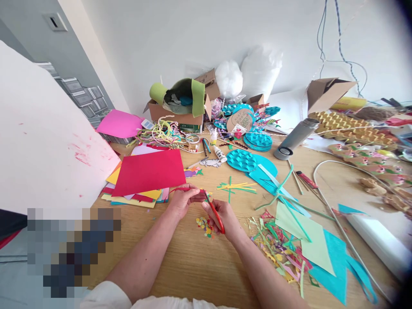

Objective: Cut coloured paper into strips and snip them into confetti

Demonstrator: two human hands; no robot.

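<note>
My left hand [184,201] pinches a narrow red paper strip [180,189] above the middle of the wooden table. Red-handled scissors [217,216] are gripped in my right hand [228,216], their blades pointing up and left at the strip's end by my left fingertips. Whether the blades touch the paper, I cannot tell. Under the hands lies a small pile of colourful paper bits [203,225], mostly yellow, red and green, partly hidden by my right hand. Beyond them, yellow and green paper strips [236,187] lie crossed in a loose bunch.
Stacked coloured sheets [149,171] with red on top lie left. Paper scraps [283,249] and blue and pale green sheets [309,234] spread right. A glue bottle [220,154], a grey flask [298,139] and a box [175,112] stand farther back. A white cable [334,223] curves along the right.
</note>
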